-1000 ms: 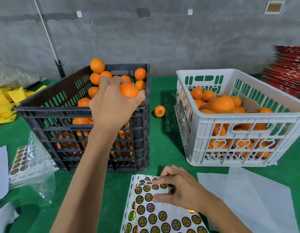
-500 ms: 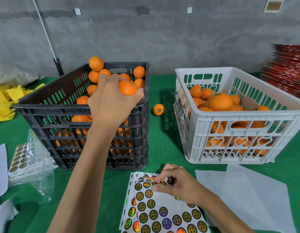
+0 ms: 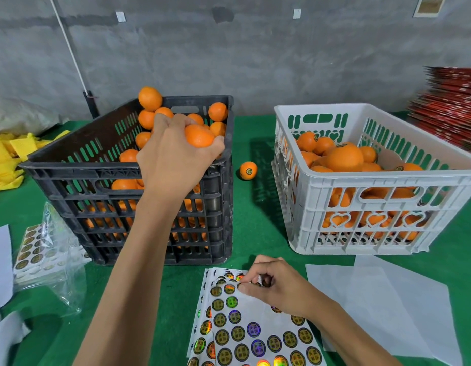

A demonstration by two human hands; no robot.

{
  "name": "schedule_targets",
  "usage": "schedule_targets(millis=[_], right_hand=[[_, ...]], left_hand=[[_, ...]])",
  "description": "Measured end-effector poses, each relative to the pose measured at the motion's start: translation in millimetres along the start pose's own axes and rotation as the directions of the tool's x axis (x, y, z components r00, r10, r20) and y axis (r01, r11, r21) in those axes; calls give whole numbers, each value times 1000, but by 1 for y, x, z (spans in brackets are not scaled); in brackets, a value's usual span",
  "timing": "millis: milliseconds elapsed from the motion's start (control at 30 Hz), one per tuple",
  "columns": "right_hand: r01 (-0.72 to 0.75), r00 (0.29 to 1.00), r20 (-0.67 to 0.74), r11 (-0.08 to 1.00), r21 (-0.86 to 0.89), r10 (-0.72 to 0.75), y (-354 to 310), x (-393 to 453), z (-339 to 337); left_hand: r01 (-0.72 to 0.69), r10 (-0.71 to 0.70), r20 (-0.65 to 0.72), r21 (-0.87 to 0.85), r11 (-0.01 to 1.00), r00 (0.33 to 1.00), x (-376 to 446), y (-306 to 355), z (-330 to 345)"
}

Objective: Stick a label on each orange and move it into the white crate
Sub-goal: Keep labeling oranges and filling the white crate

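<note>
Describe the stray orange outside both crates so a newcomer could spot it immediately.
Find the black crate on the left and the white crate on the right, both on the green table. In the gap between them lies a single orange. Unlike its neighbours, it sits alone on the cloth, and a round dark label faces the camera.

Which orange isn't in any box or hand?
The lone orange lying on the green table between the black crate and the white crate. All others sit in crates or in a hand.
</note>
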State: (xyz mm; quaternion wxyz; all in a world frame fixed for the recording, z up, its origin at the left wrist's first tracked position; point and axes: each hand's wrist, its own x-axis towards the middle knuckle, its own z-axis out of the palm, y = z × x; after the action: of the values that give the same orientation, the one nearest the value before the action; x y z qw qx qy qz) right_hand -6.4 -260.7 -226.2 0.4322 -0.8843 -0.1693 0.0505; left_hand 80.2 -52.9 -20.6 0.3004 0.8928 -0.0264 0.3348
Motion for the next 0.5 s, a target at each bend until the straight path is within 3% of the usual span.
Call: schedule_targets(millis=[300,500], right_hand=[[9,999,45,978,-210,1,0,1,-1],[14,1000,-5,1000,11,-14,-2,0,-2]], left_hand=[[7,-7,0,18,1000,1000,1,0,0],[-3,3,0,16,1000,1000,1,-2,1]])
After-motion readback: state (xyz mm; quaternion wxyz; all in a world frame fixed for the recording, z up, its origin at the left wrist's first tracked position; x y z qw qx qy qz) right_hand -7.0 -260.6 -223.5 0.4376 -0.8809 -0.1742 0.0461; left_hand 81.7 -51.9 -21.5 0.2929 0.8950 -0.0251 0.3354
